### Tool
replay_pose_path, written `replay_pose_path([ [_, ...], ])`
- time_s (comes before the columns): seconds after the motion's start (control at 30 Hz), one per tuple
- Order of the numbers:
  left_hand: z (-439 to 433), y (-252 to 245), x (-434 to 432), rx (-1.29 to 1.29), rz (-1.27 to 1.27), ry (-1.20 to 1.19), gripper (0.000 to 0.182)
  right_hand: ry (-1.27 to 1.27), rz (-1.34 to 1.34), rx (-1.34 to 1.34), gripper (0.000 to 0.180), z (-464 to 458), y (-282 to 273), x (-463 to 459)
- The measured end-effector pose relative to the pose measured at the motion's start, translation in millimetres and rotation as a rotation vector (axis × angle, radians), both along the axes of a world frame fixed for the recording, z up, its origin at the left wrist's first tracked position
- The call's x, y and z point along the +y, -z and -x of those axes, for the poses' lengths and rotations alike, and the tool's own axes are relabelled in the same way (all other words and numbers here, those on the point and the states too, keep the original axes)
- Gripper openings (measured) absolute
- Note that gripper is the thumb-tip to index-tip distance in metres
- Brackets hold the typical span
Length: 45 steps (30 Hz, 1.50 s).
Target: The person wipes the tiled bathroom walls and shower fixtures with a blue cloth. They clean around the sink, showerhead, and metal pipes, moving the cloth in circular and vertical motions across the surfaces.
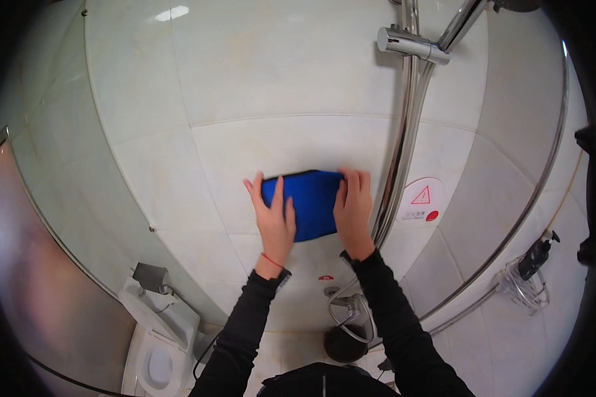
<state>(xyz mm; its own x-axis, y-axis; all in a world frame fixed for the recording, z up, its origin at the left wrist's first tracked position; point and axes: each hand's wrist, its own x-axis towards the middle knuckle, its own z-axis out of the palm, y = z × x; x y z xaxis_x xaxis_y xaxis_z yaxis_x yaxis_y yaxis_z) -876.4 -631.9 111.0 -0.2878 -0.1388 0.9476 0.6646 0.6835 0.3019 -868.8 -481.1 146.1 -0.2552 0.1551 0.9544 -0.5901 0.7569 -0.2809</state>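
Note:
A blue cloth (314, 204) with a dark edging is spread between my two hands, in front of the pale wall tiles. My left hand (274, 218) is at its left side, fingers spread, with the index finger and thumb over the cloth's face. A thin red cord circles that wrist. At the opposite side, my right hand (355, 213) holds the right edge, its fingers bent near the upper corner. Whether the cloth touches the wall cannot be told. Both fingertips are slightly blurred.
A chrome shower rail (403, 144) runs beside my right hand, near a warning sticker (421, 199). Below are a shower valve (352, 308) and a dark bucket (345, 345). A toilet (158, 366) stands lower left; a wire basket (522, 293) holds a black pump bottle (534, 260).

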Motion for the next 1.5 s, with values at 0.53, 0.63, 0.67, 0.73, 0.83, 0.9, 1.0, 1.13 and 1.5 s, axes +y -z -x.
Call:
replay_pose_path([
  [0.53,41,-47,22,0.023,0.267,-0.208,0.051,0.293,-0.228,-0.014,0.047,28,-39,-5],
  [0.63,44,-28,38,-0.031,0.217,-0.19,0.048,0.283,-0.311,-0.218,0.048,23,-18,0],
  [0.67,43,-11,42,-0.041,0.213,-0.209,0.046,0.256,-0.324,-0.227,0.048,21,-1,0],
  [0.73,38,29,49,-0.064,0.243,-0.268,0.041,0.202,-0.299,-0.264,0.045,14,40,-2],
  [0.83,35,71,53,-0.051,0.309,-0.306,0.034,0.155,-0.243,-0.238,0.045,3,82,-6],
  [0.9,36,69,55,-0.038,0.327,-0.307,0.032,0.156,-0.29,-0.289,0.044,4,78,-3],
  [1.0,42,24,59,-0.017,0.268,-0.252,0.035,0.131,-0.258,-0.266,0.048,4,37,5],
  [1.13,41,-33,70,0.007,0.188,-0.371,0.041,0.202,-0.238,-0.217,0.049,11,-21,21],
  [1.5,42,66,106,-0.06,0.166,0.12,0.031,-0.336,-0.135,-0.207,0.04,-33,32,34],
])
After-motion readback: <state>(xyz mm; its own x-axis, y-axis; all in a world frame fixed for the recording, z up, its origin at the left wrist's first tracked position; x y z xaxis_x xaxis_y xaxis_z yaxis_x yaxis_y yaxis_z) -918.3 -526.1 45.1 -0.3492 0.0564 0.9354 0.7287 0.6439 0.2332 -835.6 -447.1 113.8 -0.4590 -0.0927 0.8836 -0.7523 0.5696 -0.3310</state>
